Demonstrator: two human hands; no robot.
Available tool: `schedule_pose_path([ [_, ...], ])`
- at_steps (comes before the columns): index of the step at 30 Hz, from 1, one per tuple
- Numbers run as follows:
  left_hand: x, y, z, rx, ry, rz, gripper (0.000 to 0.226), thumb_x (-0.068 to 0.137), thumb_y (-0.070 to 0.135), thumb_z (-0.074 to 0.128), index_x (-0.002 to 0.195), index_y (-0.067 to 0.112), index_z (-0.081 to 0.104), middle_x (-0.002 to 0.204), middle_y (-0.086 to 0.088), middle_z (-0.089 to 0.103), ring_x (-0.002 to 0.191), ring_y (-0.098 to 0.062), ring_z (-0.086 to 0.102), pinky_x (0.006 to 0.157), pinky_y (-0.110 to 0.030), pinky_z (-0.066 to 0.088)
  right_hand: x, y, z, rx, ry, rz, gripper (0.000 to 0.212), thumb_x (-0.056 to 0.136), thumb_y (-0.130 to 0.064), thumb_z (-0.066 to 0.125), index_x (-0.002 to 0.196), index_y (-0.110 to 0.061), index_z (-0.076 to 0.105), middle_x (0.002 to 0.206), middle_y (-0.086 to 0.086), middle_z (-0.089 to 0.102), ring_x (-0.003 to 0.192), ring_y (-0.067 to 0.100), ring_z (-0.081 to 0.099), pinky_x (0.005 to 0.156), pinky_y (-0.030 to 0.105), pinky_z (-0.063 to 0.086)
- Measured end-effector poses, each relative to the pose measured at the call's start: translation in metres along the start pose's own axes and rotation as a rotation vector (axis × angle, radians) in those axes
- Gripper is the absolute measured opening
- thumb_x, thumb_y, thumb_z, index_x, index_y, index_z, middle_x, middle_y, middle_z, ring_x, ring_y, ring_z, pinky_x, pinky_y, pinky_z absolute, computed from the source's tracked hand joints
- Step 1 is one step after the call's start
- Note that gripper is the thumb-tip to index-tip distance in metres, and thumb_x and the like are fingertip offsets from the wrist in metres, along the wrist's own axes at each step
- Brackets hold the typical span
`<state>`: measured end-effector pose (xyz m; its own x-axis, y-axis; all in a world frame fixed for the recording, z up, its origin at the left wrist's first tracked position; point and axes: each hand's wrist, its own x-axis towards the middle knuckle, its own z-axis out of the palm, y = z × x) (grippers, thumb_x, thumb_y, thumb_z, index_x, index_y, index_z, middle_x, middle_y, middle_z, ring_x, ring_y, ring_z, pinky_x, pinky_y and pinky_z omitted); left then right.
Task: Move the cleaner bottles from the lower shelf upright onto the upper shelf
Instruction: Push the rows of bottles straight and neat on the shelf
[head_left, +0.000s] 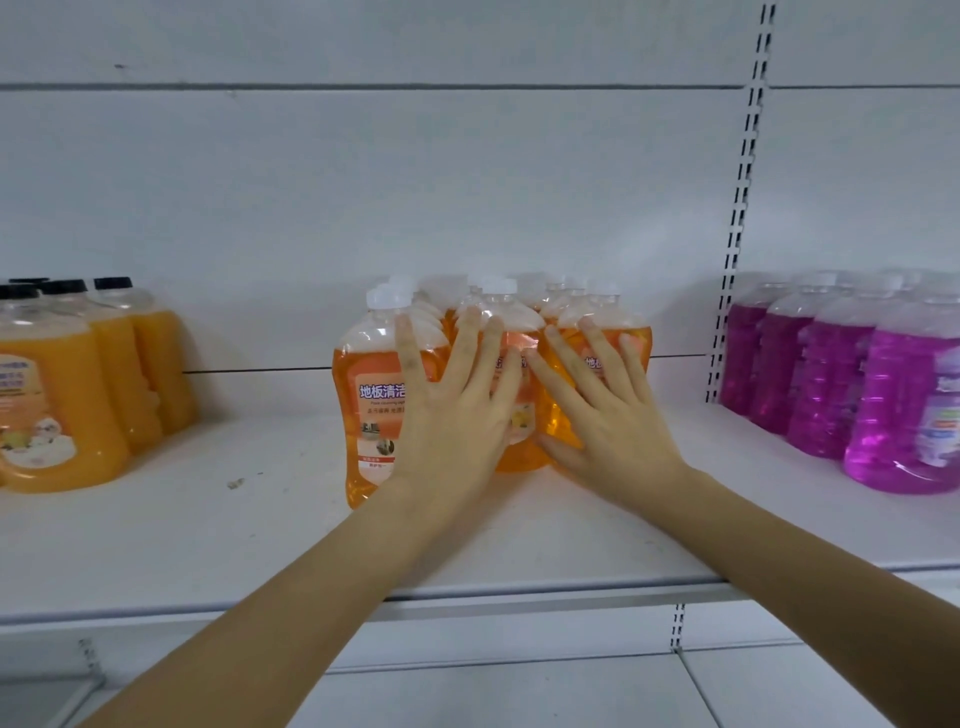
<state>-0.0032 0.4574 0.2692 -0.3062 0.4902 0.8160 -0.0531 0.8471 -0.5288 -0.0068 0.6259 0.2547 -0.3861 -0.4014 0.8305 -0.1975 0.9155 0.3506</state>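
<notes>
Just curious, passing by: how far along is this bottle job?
Done: a cluster of orange bottles stands upright on the upper shelf. In hand: left hand and right hand press flat on its front row. Left: cannot tell; little shows below that shelf.

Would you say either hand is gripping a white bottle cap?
No, left hand and right hand lie flat on the clear orange-liquid bottles.

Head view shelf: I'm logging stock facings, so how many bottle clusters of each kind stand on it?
Black-capped opaque orange bottles: 1 cluster
White-capped clear orange cleaner bottles: 1 cluster
Purple bottles: 1 cluster
Total: 3 clusters. Rear rows are hidden, so single bottles cannot be counted.
</notes>
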Motion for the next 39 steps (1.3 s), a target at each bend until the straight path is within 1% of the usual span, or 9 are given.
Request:
schedule_pose_path([
  [9, 0.007, 0.009, -0.011, -0.008, -0.225, -0.016, 0.070, 0.083, 0.048, 0.056, 0.140, 0.014, 0.030, 0.151, -0.014, 0.029, 0.141, -0.032, 0.022, 0.094, -0.070, -0.005, -0.002, 0.001, 0.001, -0.009, -0.065, -0.031, 0.089, 0.055, -0.038, 0.083, 0.131, -0.004, 0.051, 0.138, 0.020, 0.046, 0.128, 0.043, 0.040, 0.102, 0.059, 0.027],
  [15, 0.010, 0.011, -0.012, -0.013, -0.259, -0.035, 0.074, 0.079, 0.047, 0.063, 0.140, 0.018, 0.033, 0.148, -0.014, 0.034, 0.139, -0.031, 0.028, 0.096, -0.069, -0.001, -0.002, 0.003, 0.001, 0.053, -0.056, -0.011, 0.087, 0.055, -0.034, 0.083, 0.131, -0.005, 0.052, 0.138, 0.022, 0.045, 0.129, 0.044, 0.039, 0.102, 0.061, 0.027],
  [17, 0.008, 0.011, -0.011, -0.022, -0.270, -0.022, 0.083, 0.079, 0.048, 0.063, 0.146, 0.020, 0.022, 0.151, -0.015, 0.028, 0.140, -0.032, 0.024, 0.096, -0.068, -0.004, -0.002, 0.009, -0.002, 0.184, -0.004, 0.133, 0.084, 0.063, -0.031, 0.079, 0.137, -0.010, 0.044, 0.144, 0.025, 0.034, 0.134, 0.046, 0.028, 0.104, 0.064, 0.023],
  [19, 0.005, 0.010, -0.010, -0.017, -0.280, -0.014, 0.088, 0.080, 0.049, 0.063, 0.148, 0.022, 0.014, 0.153, -0.016, 0.021, 0.141, -0.034, 0.021, 0.096, -0.068, -0.007, -0.003, 0.015, -0.004, 0.335, -0.018, 0.312, 0.089, 0.072, -0.029, 0.074, 0.144, -0.023, 0.023, 0.152, 0.024, 0.011, 0.141, 0.043, 0.009, 0.107, 0.062, 0.023],
  [22, 0.005, 0.010, -0.010, 0.009, -0.296, -0.032, 0.094, 0.077, 0.051, 0.065, 0.149, 0.024, 0.011, 0.155, -0.016, 0.017, 0.142, -0.034, 0.018, 0.095, -0.068, -0.009, -0.005, 0.020, -0.003, 0.497, -0.123, 0.413, 0.096, 0.079, -0.027, 0.069, 0.139, -0.042, -0.005, 0.155, 0.012, -0.013, 0.143, 0.029, -0.001, 0.098, 0.045, 0.039],
  [26, 0.008, 0.010, -0.010, 0.062, -0.264, -0.036, 0.095, 0.070, 0.053, 0.071, 0.147, 0.025, 0.023, 0.152, -0.013, 0.027, 0.139, -0.032, 0.028, 0.097, -0.067, 0.000, -0.005, 0.022, -0.001, 0.494, -0.114, 0.386, 0.093, 0.083, -0.029, 0.065, 0.144, -0.038, -0.004, 0.155, 0.009, -0.014, 0.143, 0.027, -0.001, 0.091, 0.040, 0.044],
  [31, 0.009, 0.013, -0.010, 0.062, -0.266, -0.031, 0.093, 0.071, 0.051, 0.071, 0.146, 0.023, 0.024, 0.151, -0.012, 0.030, 0.138, -0.031, 0.029, 0.100, -0.067, 0.005, -0.006, 0.023, 0.001, 0.513, -0.091, 0.383, 0.091, 0.083, -0.024, 0.066, 0.145, -0.032, 0.000, 0.155, 0.015, -0.008, 0.143, 0.034, 0.000, 0.096, 0.045, 0.040],
  [35, 0.008, 0.017, -0.009, 0.066, -0.282, -0.034, 0.093, 0.075, 0.050, 0.068, 0.148, 0.022, 0.017, 0.153, -0.013, 0.024, 0.140, -0.032, 0.025, 0.097, -0.067, -0.004, -0.008, 0.016, 0.003, 0.547, -0.107, 0.411, 0.093, 0.082, -0.020, 0.064, 0.140, -0.036, -0.007, 0.155, 0.014, -0.013, 0.143, 0.034, -0.005, 0.104, 0.048, 0.032],
  [39, 0.005, 0.021, -0.010, 0.058, -0.221, -0.030, 0.085, 0.077, 0.048, 0.064, 0.147, 0.022, 0.024, 0.152, -0.013, 0.029, 0.139, -0.031, 0.028, 0.101, -0.067, 0.009, -0.007, 0.014, -0.001, 0.430, -0.059, 0.450, 0.088, 0.080, -0.028, 0.065, 0.148, -0.020, 0.009, 0.154, 0.022, -0.001, 0.142, 0.038, -0.002, 0.112, 0.052, 0.010],
])
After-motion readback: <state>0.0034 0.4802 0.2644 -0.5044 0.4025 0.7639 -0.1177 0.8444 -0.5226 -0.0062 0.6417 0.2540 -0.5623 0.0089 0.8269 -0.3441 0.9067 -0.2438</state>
